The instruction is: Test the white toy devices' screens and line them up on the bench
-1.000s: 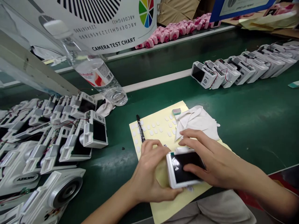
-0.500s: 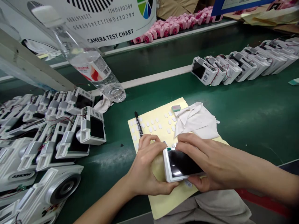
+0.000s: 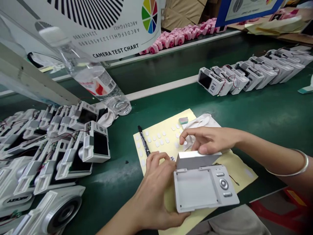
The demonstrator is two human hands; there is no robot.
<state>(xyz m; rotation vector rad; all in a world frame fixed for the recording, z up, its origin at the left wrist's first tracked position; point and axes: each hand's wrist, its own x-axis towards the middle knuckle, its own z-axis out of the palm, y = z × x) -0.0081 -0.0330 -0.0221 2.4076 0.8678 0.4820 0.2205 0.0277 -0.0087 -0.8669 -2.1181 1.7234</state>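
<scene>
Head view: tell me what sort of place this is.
Likely a camera assembly or testing workshop: the left hand holds a white camera casing, a row of white cameras with exposed wires stands on the green bench, and a sheet reads "CAMERA TEST CHART".

A labelled water bottle (image 3: 96, 81) stands before a camera test chart (image 3: 102, 29), with pink devices (image 3: 181, 37) clustered beyond.

Wearing a slim, plain silver bangle (image 3: 305, 165) on the right forearm (image 3: 256, 150) and creased light-grey fabric (image 3: 239, 220) across the lap.
</scene>
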